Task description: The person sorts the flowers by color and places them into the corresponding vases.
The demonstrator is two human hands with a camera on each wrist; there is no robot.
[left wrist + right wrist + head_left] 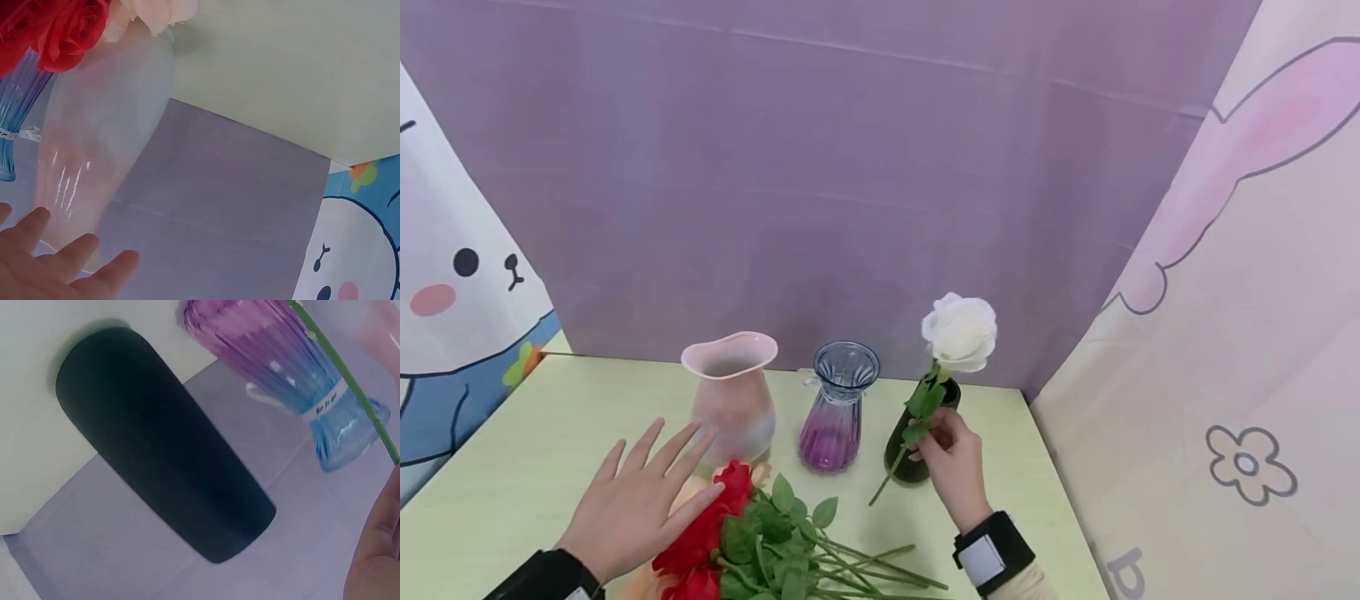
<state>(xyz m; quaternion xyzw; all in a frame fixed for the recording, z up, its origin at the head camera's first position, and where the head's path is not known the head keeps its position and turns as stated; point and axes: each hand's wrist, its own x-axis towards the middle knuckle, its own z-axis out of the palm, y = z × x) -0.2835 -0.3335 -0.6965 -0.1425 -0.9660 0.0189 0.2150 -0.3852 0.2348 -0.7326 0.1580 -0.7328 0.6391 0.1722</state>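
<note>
My right hand (951,454) pinches the green stem (347,384) of a white rose (961,332), holding it upright in front of a dark vase (917,433). In the right wrist view that dark vase (162,447) fills the middle. My left hand (636,496) hovers with spread, straight fingers (75,262) beside a frosted pink vase (732,400) and over a bunch of red roses (711,525) lying on the table. A blue and purple glass vase (838,408) stands between the other two vases.
The pale green table (535,450) ends at a purple backdrop (850,183). A cartoon rabbit panel (452,292) closes the left side and a pink patterned panel (1225,375) the right. Green stems and leaves (850,567) of the bunch trail toward the front edge.
</note>
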